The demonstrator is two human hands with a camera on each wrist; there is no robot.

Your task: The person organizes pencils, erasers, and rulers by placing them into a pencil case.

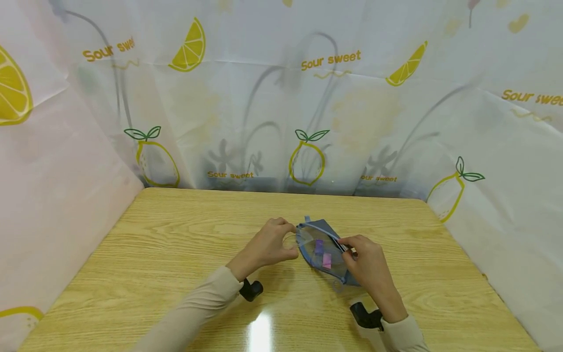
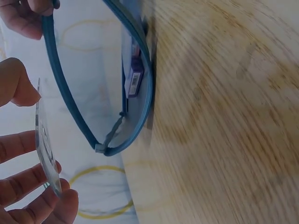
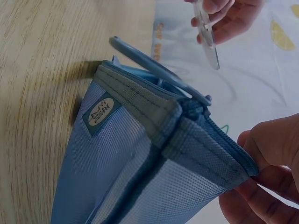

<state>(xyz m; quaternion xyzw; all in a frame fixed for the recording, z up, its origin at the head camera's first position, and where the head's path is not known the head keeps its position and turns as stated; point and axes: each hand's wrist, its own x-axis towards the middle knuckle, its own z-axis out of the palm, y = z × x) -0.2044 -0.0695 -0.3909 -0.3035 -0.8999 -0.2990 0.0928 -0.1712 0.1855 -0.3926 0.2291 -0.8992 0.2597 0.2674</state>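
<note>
A blue mesh zip pouch (image 1: 308,255) lies on the table with its mouth spread wide. My right hand (image 1: 369,261) pinches the zipped rim on the pouch's right side, between thumb and fingers. Left of the mouth, my left hand (image 1: 269,245) holds a clear flat plastic piece (image 2: 46,151) by its edges; seen nearly edge-on, its exact kind cannot be told. Inside the pouch are a small purple box (image 2: 135,77) with a barcode and a pink item (image 1: 327,260). The right wrist view shows a stitched label (image 3: 100,112) on the pouch's outside.
The wood-grain table (image 1: 184,225) extends around the pouch on all sides. A white lemon-print curtain (image 1: 246,112) borders it at the back, left and right. Black camera mounts (image 1: 251,291) stick out at both wrists.
</note>
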